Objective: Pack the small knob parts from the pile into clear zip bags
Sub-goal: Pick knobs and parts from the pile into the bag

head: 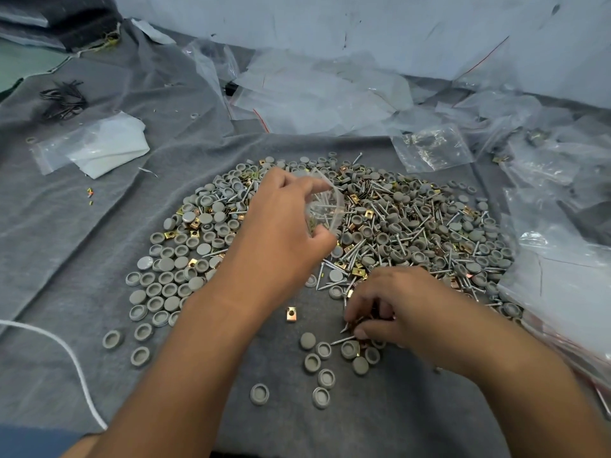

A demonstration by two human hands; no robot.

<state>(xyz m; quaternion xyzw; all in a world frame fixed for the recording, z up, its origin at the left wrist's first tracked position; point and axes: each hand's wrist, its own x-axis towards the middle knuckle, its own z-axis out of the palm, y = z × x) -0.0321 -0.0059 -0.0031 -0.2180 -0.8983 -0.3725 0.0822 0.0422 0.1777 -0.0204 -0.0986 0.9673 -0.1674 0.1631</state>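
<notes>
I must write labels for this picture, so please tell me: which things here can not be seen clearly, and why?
- Head view: what the right hand pinches is mostly covered by its own curled fingers.
- Head view: how many screws are in the clear zip bag that the left hand holds; they are blurred.
- Head view: contents of the bags at right; glare, and the frame edge cuts them.
- Head view: the dark bundle at upper left is too small to identify.

Two hands, the left hand [281, 233] and the right hand [393, 309], over one pile [413, 226] of grey caps, screws and brass clips too many to count; one clear bag [325, 206] held, one brass clip [291, 314] lying alone, one white cord [71, 355], one folded white sheet [109, 143], and a heap of bags [317, 94] past counting
</notes>
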